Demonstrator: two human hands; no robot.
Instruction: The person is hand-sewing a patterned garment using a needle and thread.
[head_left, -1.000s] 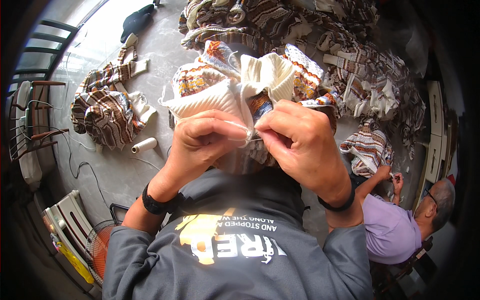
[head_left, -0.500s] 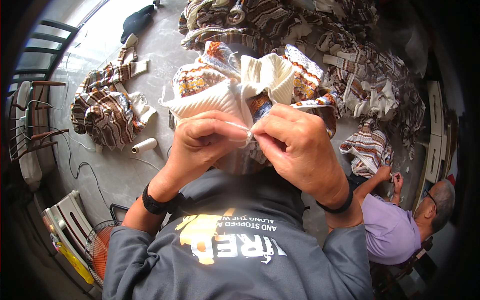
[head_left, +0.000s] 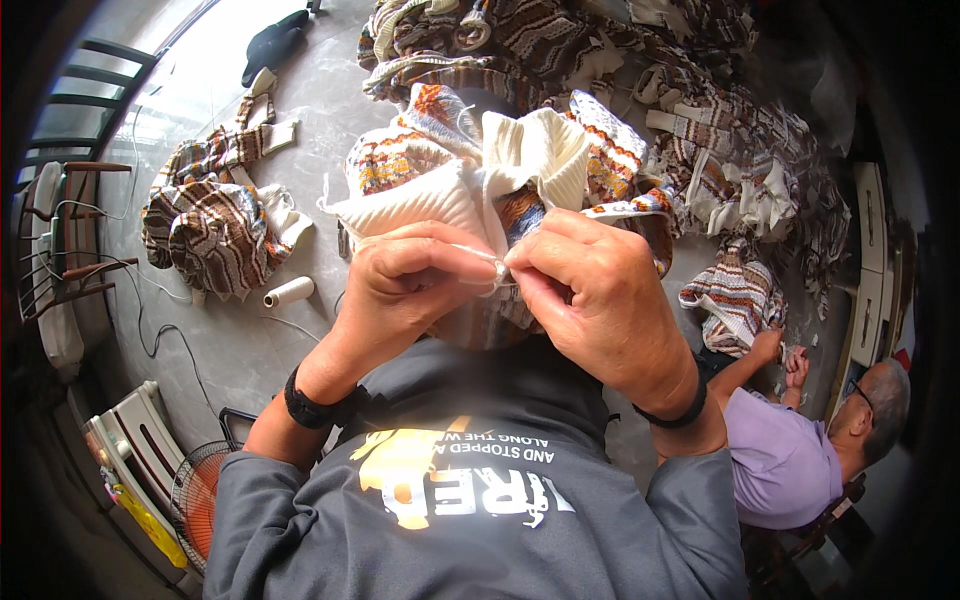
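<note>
Since both hands meet at the near edge of the bunched sweater (head_left: 415,203), that sweater is the landmark. It sits right in front of the person's dark shirt (head_left: 450,540), soft thick knit, cream ribbing folded in wide flaps, chunky orange, blue and yellow pattern around it. Left hand (head_left: 405,275): thumb and forefinger closed on a tiny bit of white yarn (head_left: 498,269), a thin strand running over the forefinger. Right hand (head_left: 595,290): fingers curled, thumb and forefinger tips pinched together just beside the yarn; cannot tell what sits between them. Black bands on both wrists.

Left of the sweater: cone-like spool (head_left: 290,291) of white thread lying on its side on smooth grey floor (head_left: 325,110); farther left, a rumpled brown-striped garment (head_left: 208,232), rounded heap with cream ends. Beyond the sweater: big loose pile (head_left: 540,40) of striped knits, wavy brown, white and orange bands, spreading to the right. Right of the sweater: a co-worker (head_left: 785,450) in a smooth lilac top, hands at a striped knit piece (head_left: 738,300); what those fingers hold is too small to tell. Lower left of the sweater: round wire-grille fan (head_left: 195,490), orange inside.
</note>
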